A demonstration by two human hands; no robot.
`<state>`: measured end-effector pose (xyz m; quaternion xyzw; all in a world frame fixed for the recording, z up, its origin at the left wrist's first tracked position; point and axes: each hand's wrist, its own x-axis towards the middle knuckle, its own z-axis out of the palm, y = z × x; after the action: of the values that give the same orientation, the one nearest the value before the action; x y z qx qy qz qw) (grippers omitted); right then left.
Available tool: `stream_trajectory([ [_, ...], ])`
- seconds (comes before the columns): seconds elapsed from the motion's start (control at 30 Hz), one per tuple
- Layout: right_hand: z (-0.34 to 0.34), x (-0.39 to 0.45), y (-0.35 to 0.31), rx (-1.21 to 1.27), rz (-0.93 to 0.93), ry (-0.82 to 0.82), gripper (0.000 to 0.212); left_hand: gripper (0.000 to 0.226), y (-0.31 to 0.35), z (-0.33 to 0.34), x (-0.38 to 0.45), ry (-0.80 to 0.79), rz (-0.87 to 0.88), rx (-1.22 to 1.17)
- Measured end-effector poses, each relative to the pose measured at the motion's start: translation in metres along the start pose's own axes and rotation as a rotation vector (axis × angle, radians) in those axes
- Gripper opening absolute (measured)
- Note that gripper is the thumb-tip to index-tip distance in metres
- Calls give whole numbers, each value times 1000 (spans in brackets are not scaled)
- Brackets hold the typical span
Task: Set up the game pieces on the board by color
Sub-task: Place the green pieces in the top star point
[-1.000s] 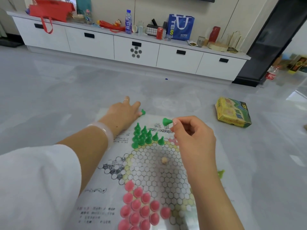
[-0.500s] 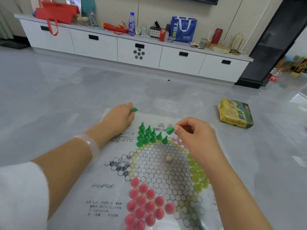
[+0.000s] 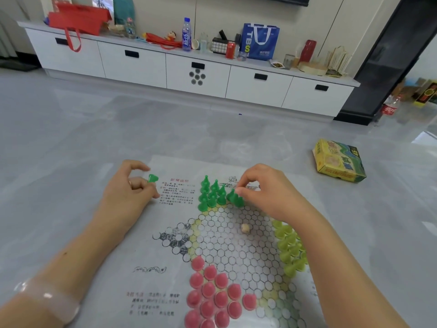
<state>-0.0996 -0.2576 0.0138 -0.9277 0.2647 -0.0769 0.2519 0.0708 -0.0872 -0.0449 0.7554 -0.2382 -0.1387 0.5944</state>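
Observation:
A paper game board (image 3: 165, 252) with a hexagon grid lies on the grey floor. Several dark green pawns (image 3: 212, 195) stand in its far corner, several pink pawns (image 3: 212, 294) in the near corner, several yellow-green pawns (image 3: 289, 247) on the right. My left hand (image 3: 127, 195) rests on the board's left part and pinches a loose green pawn (image 3: 152, 178) at its fingertips. My right hand (image 3: 264, 192) pinches the top of a green pawn (image 3: 233, 196) at the right end of the green group, the pawn's base at the board. A small beige die (image 3: 245, 228) sits in the grid's middle.
A yellow and green game box (image 3: 338, 160) lies on the floor to the right. A low white cabinet (image 3: 196, 74) with bottles, bags and cans on top runs along the far wall. A dark door frame (image 3: 387, 60) stands at the right.
My right hand lowered its green pawn down into the right end of the green group. My left hand drew back toward me, still with its green pawn. The camera moved closer.

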Motion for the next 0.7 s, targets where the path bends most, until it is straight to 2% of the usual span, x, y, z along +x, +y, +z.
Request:
stream_trajectory([
  [0.07,6,-1,1,-4,10,-5,7,44,1,0,0,-30,36,19],
  [0.17,16,-1,2,-29,17,-7,9,40,2,2,0,-44,66,34],
  [0.7,21,1,4,6,27,46,8,34,7,0,-4,-51,37,65],
])
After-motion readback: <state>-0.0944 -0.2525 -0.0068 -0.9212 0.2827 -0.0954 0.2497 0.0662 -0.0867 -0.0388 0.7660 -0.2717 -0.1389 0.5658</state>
